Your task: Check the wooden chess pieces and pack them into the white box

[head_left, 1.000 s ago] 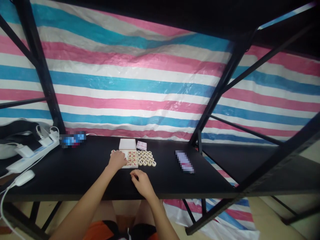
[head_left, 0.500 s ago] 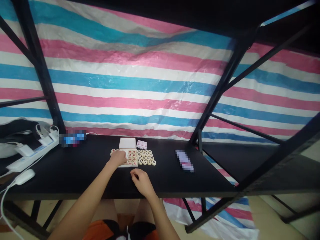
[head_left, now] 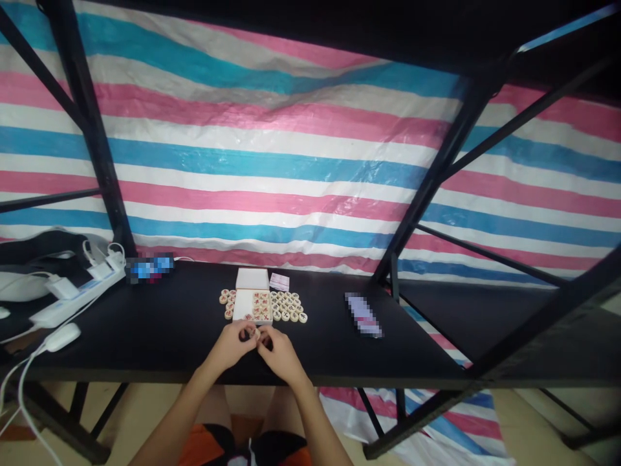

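My left hand and my right hand meet in front of an open white box. A small round xiangqi piece is pinched between their fingertips, partly hidden by the fingers. The box has red-marked pieces set in rows on its right side, and its left side shows bare white. Its lid stands open at the back. To the left lie several loose red-marked pieces. On the right, black-marked pieces lie in rows against the box.
A small pink-and-white card or packet lies behind the pieces. Farther right is a phone-like object, blurred out. White power strip and cables are at the left. Black metal posts frame the black table.
My left hand has left the box and come down to my right hand, with a piece now between their fingertips. The view has shifted slightly.
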A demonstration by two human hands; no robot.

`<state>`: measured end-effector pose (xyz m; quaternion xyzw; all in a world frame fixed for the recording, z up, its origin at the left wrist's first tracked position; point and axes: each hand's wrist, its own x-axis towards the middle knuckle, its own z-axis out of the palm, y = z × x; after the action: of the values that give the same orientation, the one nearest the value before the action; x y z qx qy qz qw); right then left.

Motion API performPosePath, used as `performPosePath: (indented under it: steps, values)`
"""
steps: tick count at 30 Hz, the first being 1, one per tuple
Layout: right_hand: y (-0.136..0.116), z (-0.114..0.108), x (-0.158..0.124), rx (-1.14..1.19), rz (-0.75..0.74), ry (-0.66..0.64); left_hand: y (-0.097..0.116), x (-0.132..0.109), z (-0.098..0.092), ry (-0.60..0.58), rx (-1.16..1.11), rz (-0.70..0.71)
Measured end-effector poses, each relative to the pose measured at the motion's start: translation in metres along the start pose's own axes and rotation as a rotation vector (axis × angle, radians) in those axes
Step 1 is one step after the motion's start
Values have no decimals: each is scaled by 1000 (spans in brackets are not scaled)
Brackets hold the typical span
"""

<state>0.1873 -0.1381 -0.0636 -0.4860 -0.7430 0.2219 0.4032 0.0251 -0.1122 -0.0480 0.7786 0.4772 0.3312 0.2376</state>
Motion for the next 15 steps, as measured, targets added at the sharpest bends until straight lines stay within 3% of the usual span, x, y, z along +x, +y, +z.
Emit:
performPosePath:
  steps: [6,15]
  values:
    - [-3,-2,0,-44,-19,-43,-17,-2,11,27,-230,-41]
    - [3,1,1,30,-13,4,-13,-5,7,-13,-346,-42]
